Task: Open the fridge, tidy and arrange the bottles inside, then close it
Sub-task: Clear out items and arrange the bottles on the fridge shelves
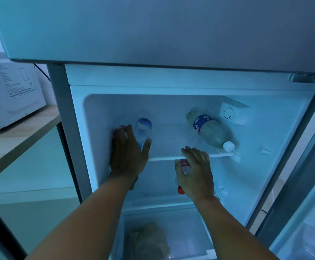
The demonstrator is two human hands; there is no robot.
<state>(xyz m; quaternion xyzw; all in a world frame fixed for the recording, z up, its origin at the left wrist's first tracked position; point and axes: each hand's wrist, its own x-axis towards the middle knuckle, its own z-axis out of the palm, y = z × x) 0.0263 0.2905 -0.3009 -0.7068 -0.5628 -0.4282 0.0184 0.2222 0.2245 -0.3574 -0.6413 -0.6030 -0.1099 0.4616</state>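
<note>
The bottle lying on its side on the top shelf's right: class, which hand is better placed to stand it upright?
Probably the left: the bottle lies nearer the right hand, but that grips a red-capped bottle; the left hand looks free.

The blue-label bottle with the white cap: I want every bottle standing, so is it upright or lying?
Lying. The blue-label bottle rests on its side on the upper shelf, white cap toward the front edge.

Bottles visible: three, maybe a fourth hidden. One blue-label water bottle (143, 128) far left, one large blue-label bottle (209, 129) lying far right, one red-cap bottle (183, 175) near. Two hands: left hand (128, 152), right hand (196, 173). One shelf (218, 154).
</note>
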